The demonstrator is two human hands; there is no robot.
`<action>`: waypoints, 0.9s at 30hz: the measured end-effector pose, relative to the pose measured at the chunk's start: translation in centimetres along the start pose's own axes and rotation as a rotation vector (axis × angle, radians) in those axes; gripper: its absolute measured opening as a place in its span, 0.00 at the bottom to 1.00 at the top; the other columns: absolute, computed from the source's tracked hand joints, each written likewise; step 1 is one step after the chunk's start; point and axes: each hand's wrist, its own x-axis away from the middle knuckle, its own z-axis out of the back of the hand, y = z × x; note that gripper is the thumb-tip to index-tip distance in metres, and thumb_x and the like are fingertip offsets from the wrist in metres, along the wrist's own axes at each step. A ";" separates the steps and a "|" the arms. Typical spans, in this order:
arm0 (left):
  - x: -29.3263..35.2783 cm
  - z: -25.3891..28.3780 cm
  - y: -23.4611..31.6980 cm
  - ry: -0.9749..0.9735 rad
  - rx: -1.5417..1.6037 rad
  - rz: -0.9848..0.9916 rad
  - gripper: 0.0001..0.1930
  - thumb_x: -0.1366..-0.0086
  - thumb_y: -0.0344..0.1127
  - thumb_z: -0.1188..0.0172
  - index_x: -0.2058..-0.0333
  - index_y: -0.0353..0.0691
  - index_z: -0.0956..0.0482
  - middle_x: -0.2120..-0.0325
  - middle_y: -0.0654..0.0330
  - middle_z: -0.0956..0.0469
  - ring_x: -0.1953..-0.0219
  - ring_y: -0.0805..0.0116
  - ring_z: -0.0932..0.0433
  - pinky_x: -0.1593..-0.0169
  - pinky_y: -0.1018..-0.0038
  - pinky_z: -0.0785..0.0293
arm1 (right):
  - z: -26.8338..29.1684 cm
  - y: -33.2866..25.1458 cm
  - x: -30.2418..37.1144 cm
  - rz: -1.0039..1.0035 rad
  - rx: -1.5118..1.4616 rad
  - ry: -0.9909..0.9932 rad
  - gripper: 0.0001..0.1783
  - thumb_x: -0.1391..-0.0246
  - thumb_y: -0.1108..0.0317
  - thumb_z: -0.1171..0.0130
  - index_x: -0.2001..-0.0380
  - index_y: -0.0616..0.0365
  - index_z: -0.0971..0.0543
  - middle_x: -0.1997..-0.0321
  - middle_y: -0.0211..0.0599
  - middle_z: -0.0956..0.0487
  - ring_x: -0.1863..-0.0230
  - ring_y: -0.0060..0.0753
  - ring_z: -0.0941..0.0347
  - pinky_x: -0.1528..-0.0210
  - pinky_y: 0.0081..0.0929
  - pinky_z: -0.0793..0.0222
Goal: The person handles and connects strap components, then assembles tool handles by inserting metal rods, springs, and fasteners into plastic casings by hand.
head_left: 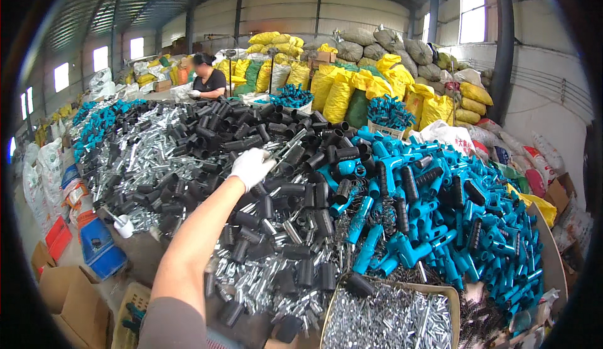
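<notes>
My left hand (pixel 251 168), in a white glove, reaches out over a big heap of loose parts. Its fingers are closed on the near end of a slim silver metal tube (pixel 294 141), which points away to the right. Black plastic sleeves (pixel 229 123) lie thickly around and beyond the hand, mixed with shiny metal tubes (pixel 141 157) on the left. To the right rises a pile of teal plastic housings (pixel 433 204), some with black grips. My right hand is out of view.
A shallow box of small metal pins (pixel 389 317) stands at the near edge. Blue bins (pixel 100 248), a cardboard box (pixel 72 305) and a yellow basket (pixel 135 299) are at left. Across the heap sits another person (pixel 210 79); yellow sacks (pixel 339 91) stack behind.
</notes>
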 end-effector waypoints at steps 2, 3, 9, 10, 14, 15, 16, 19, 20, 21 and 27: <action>-3.4 -2.9 1.1 0.042 -0.024 -0.009 0.24 0.41 0.53 0.42 0.53 0.42 0.19 0.57 0.47 0.20 0.52 0.48 0.22 0.46 0.57 0.28 | -1.6 4.8 -0.3 -0.269 -0.363 -0.219 0.24 0.43 0.54 0.43 0.46 0.49 0.31 0.44 0.42 0.30 0.46 0.46 0.31 0.45 0.32 0.32; -5.1 -3.9 0.5 0.001 -0.033 -0.001 0.27 0.40 0.56 0.43 0.48 0.46 0.22 0.50 0.47 0.23 0.47 0.48 0.25 0.43 0.57 0.30 | -1.5 6.0 -0.6 -0.454 -0.474 -0.461 0.41 0.46 0.42 0.40 0.35 0.42 0.44 0.32 0.42 0.40 0.34 0.44 0.39 0.36 0.26 0.37; -9.3 -7.3 -1.4 -0.052 -0.190 0.005 0.32 0.38 0.61 0.51 0.41 0.49 0.28 0.42 0.43 0.34 0.43 0.36 0.33 0.38 0.53 0.36 | -2.4 7.5 -2.1 -0.435 -0.576 -0.458 0.31 0.44 0.48 0.42 0.41 0.46 0.37 0.38 0.41 0.34 0.41 0.45 0.34 0.41 0.29 0.34; -9.3 -6.6 0.3 -0.136 -0.218 0.014 0.30 0.37 0.61 0.52 0.44 0.46 0.25 0.41 0.42 0.35 0.42 0.38 0.34 0.38 0.52 0.38 | -2.4 7.2 -2.1 -0.433 -0.586 -0.440 0.29 0.44 0.49 0.42 0.43 0.46 0.35 0.39 0.41 0.33 0.42 0.45 0.33 0.42 0.30 0.33; -7.9 -6.3 0.1 -0.225 -0.192 -0.027 0.28 0.36 0.59 0.53 0.52 0.42 0.20 0.48 0.38 0.29 0.46 0.40 0.28 0.41 0.56 0.33 | -2.2 4.9 -4.0 -0.367 -0.596 -0.405 0.22 0.43 0.54 0.44 0.48 0.50 0.30 0.44 0.41 0.29 0.47 0.45 0.30 0.46 0.33 0.31; -7.5 -6.4 0.0 -0.267 -0.124 -0.052 0.27 0.36 0.58 0.53 0.54 0.42 0.20 0.52 0.39 0.25 0.49 0.40 0.26 0.42 0.58 0.31 | -2.2 4.1 -4.5 -0.349 -0.595 -0.394 0.20 0.42 0.55 0.44 0.49 0.50 0.29 0.46 0.41 0.28 0.49 0.46 0.29 0.47 0.33 0.30; -7.5 -6.7 -2.1 -0.276 -0.056 -0.079 0.27 0.36 0.56 0.53 0.57 0.38 0.20 0.59 0.38 0.21 0.54 0.43 0.22 0.45 0.61 0.29 | -2.3 3.2 -5.1 -0.319 -0.594 -0.399 0.18 0.42 0.57 0.45 0.51 0.51 0.27 0.47 0.41 0.27 0.50 0.46 0.28 0.48 0.34 0.29; -3.9 -5.7 -2.0 -0.302 -0.019 -0.081 0.23 0.33 0.52 0.53 0.59 0.38 0.20 0.62 0.43 0.21 0.57 0.45 0.22 0.51 0.59 0.28 | -2.5 1.0 -6.2 -0.254 -0.595 -0.371 0.14 0.41 0.60 0.46 0.55 0.54 0.23 0.51 0.41 0.24 0.54 0.46 0.25 0.51 0.36 0.27; -3.9 -7.5 -3.8 -0.306 -0.025 -0.196 0.21 0.32 0.49 0.54 0.62 0.36 0.21 0.64 0.42 0.21 0.59 0.44 0.23 0.53 0.56 0.29 | -2.6 0.2 -6.4 -0.236 -0.597 -0.359 0.13 0.41 0.62 0.46 0.56 0.54 0.22 0.52 0.41 0.23 0.55 0.46 0.24 0.52 0.37 0.27; -3.2 -7.7 -2.2 -0.271 -0.074 -0.356 0.20 0.32 0.47 0.55 0.63 0.36 0.21 0.67 0.42 0.23 0.60 0.43 0.23 0.55 0.55 0.29 | -2.3 -0.2 -6.2 -0.225 -0.588 -0.323 0.12 0.41 0.63 0.46 0.57 0.55 0.20 0.53 0.41 0.22 0.56 0.47 0.23 0.53 0.38 0.26; 0.6 -4.1 -0.3 -0.120 0.031 -0.151 0.19 0.35 0.44 0.53 0.65 0.35 0.18 0.67 0.40 0.20 0.62 0.40 0.22 0.55 0.56 0.27 | -0.5 -5.2 -5.9 0.301 0.089 -0.163 0.16 0.47 0.57 0.39 0.57 0.53 0.21 0.56 0.44 0.20 0.54 0.50 0.23 0.51 0.41 0.26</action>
